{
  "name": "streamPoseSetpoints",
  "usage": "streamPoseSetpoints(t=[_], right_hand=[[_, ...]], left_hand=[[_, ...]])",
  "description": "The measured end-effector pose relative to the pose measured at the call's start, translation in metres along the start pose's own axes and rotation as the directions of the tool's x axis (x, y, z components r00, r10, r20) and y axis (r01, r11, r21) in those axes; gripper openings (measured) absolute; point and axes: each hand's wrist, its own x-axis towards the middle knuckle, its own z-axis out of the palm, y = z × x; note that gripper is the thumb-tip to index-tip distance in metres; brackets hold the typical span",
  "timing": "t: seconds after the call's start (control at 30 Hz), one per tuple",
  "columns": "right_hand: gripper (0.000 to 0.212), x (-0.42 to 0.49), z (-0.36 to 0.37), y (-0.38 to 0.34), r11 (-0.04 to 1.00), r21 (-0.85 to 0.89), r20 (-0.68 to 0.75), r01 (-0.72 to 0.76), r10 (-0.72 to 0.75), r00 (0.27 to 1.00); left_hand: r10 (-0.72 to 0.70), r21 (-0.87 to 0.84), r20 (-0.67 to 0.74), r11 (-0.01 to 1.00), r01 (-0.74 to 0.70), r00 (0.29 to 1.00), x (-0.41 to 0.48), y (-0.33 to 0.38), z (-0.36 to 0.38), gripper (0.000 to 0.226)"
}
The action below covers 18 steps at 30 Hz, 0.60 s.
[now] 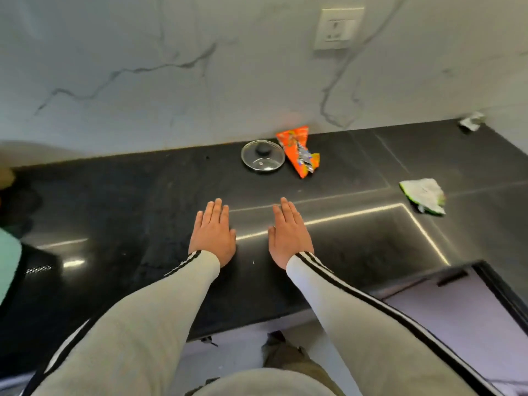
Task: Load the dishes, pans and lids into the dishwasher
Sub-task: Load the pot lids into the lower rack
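Observation:
A small glass lid (263,160) with a black knob lies flat on the black countertop (148,195), near the marble wall. My left hand (213,232) and my right hand (289,232) rest palm down on the counter, side by side, fingers straight and holding nothing. Both are well short of the lid, which sits beyond them and slightly between them. No dishwasher, pan or dish can be made out in this view.
An orange snack wrapper (300,151) lies right of the lid, touching it. A crumpled white-green wrapper (424,195) sits further right. A small wrapper (471,121) is in the far corner. A wall socket (338,28) is above. A dark object (34,270) is at left.

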Motion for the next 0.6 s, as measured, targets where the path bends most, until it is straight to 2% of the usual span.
streamPoseSetpoints(t=[0.2,0.37,0.5,0.6], right_hand=[[0.056,0.097,-0.004,0.017,0.987,-0.023,0.102,0.157,-0.154,0.983],[0.058,0.169,-0.005,0.025,0.945,-0.103,0.179,0.311,-0.290,0.940],[0.077,0.232,-0.011,0.026,0.934,-0.190,0.289,0.303,-0.242,0.926],[0.085,0.272,-0.016,0.028,0.934,-0.218,0.359,0.282,-0.192,0.914]], left_hand=[[-0.128,-0.094,0.054,0.987,0.133,0.990,0.061,0.021,0.000,0.066],[-0.159,-0.124,0.084,0.978,0.168,0.984,0.109,0.039,0.008,0.067],[-0.178,-0.191,0.128,0.961,0.200,0.976,0.141,0.048,0.014,0.068],[-0.168,-0.143,0.140,0.972,0.187,0.976,0.156,0.050,0.027,0.066]])
